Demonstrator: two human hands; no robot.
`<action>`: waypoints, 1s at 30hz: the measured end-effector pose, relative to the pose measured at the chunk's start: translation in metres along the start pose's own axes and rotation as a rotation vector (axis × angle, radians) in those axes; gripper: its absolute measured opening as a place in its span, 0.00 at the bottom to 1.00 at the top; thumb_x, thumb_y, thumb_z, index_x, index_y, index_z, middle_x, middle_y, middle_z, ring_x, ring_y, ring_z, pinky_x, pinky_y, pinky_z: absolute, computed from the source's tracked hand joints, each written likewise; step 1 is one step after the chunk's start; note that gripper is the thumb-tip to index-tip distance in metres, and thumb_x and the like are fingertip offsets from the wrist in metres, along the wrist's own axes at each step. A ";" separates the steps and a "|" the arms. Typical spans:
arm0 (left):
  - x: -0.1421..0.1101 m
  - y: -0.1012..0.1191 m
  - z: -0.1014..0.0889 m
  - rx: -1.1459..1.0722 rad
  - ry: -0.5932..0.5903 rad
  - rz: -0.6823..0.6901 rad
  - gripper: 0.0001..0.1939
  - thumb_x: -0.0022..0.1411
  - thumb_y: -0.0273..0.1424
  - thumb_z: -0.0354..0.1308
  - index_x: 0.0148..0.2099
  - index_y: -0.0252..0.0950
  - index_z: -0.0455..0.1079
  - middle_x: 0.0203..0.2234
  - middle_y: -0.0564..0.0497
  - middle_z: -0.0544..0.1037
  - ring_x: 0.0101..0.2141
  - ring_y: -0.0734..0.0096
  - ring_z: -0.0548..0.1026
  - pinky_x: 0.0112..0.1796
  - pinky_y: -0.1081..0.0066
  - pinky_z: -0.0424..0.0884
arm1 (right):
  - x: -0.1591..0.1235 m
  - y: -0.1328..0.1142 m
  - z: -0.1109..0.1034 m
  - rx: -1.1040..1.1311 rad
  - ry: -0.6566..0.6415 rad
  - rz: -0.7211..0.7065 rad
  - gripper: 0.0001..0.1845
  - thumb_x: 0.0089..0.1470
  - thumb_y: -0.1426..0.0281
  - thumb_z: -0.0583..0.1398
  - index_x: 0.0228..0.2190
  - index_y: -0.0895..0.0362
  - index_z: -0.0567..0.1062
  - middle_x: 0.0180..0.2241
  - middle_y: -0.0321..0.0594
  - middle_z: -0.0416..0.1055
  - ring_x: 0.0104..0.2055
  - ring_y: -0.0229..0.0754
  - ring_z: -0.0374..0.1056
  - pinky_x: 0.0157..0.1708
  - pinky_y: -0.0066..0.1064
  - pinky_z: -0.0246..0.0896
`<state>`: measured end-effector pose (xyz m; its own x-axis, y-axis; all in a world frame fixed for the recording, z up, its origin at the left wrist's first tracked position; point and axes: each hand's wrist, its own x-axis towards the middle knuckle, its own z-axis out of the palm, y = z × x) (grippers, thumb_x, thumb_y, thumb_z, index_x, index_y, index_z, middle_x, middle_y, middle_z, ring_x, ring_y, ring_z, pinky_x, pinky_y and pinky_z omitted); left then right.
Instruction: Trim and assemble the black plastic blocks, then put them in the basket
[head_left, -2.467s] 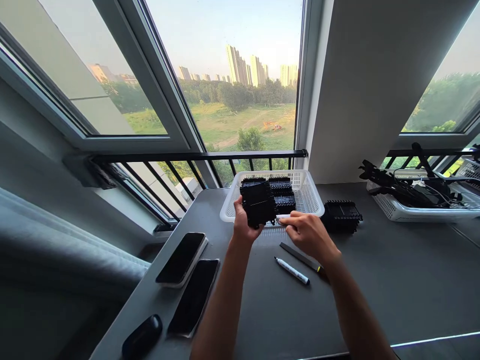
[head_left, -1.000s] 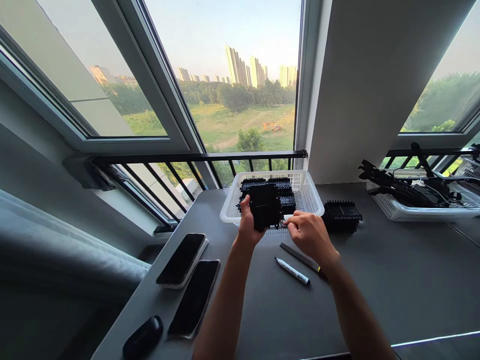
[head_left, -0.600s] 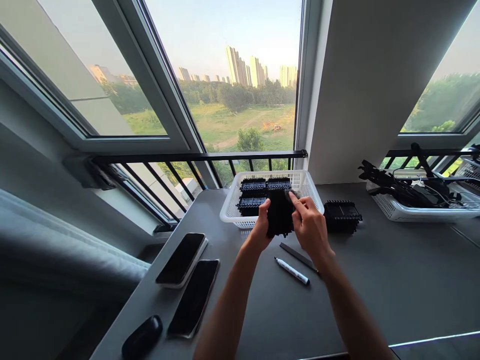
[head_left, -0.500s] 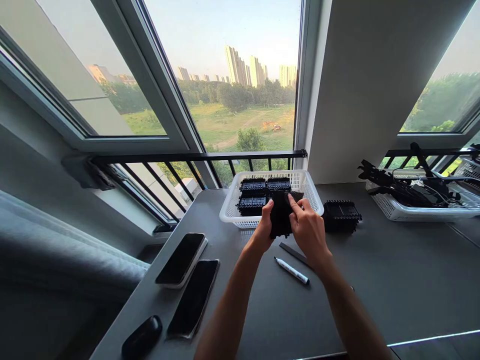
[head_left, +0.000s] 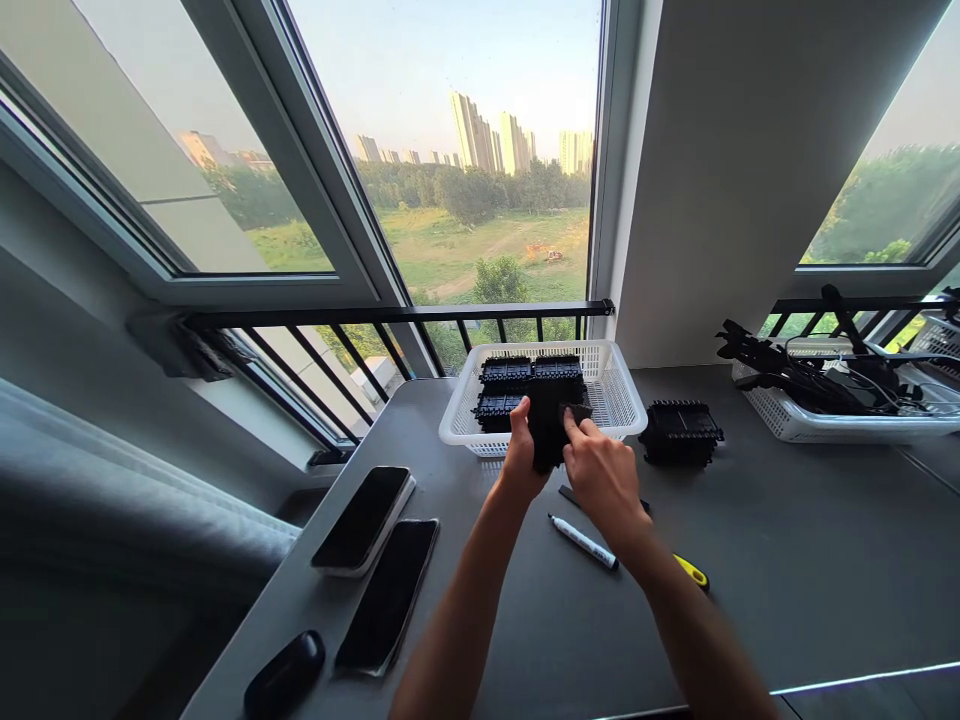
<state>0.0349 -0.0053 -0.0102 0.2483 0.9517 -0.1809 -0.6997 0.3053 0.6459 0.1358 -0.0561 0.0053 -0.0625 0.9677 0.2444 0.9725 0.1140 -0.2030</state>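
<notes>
My left hand (head_left: 520, 458) grips a black ribbed plastic block (head_left: 547, 430) upright, just in front of a white mesh basket (head_left: 619, 395). My right hand (head_left: 598, 476) is closed on the same block from the right, its fingers pinching a small black flap at the block's upper right corner. More black blocks (head_left: 504, 385) lie in the basket behind it. Another black block (head_left: 682, 431) sits on the dark table to the basket's right.
A white marker (head_left: 583, 541) and a dark tool with a yellow end (head_left: 688, 571) lie on the table under my right forearm. Two phones (head_left: 363, 516) and a black case (head_left: 284, 672) are at the left edge. A second basket of cables (head_left: 825, 400) stands far right.
The block was turned from facing me to edge-on and shifted right. My right hand rose from the basket's front rim onto the block, then both hands drew it slightly nearer.
</notes>
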 end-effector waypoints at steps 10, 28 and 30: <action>0.002 -0.003 0.001 -0.077 0.014 -0.052 0.25 0.65 0.47 0.47 0.47 0.33 0.74 0.35 0.46 0.82 0.38 0.61 0.80 0.42 0.68 0.74 | -0.003 0.001 -0.009 -0.049 -0.079 0.029 0.26 0.65 0.70 0.47 0.63 0.56 0.60 0.42 0.46 0.73 0.35 0.42 0.74 0.30 0.29 0.62; 0.008 0.007 -0.002 -0.126 0.109 0.013 0.25 0.66 0.47 0.44 0.39 0.34 0.75 0.27 0.49 0.81 0.32 0.65 0.80 0.38 0.69 0.76 | -0.010 -0.011 -0.009 -0.041 -0.194 -0.011 0.21 0.65 0.74 0.48 0.56 0.59 0.68 0.41 0.48 0.76 0.36 0.46 0.75 0.29 0.31 0.62; 0.010 0.009 -0.005 -0.132 0.107 0.019 0.26 0.66 0.47 0.44 0.40 0.34 0.76 0.28 0.48 0.81 0.30 0.66 0.80 0.36 0.70 0.76 | -0.009 -0.011 -0.011 -0.016 -0.206 -0.012 0.19 0.64 0.73 0.48 0.53 0.58 0.71 0.40 0.46 0.76 0.36 0.46 0.75 0.29 0.30 0.61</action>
<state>0.0279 0.0067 -0.0100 0.1663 0.9533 -0.2522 -0.7872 0.2824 0.5483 0.1279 -0.0689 0.0156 -0.1170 0.9920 0.0477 0.9747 0.1239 -0.1859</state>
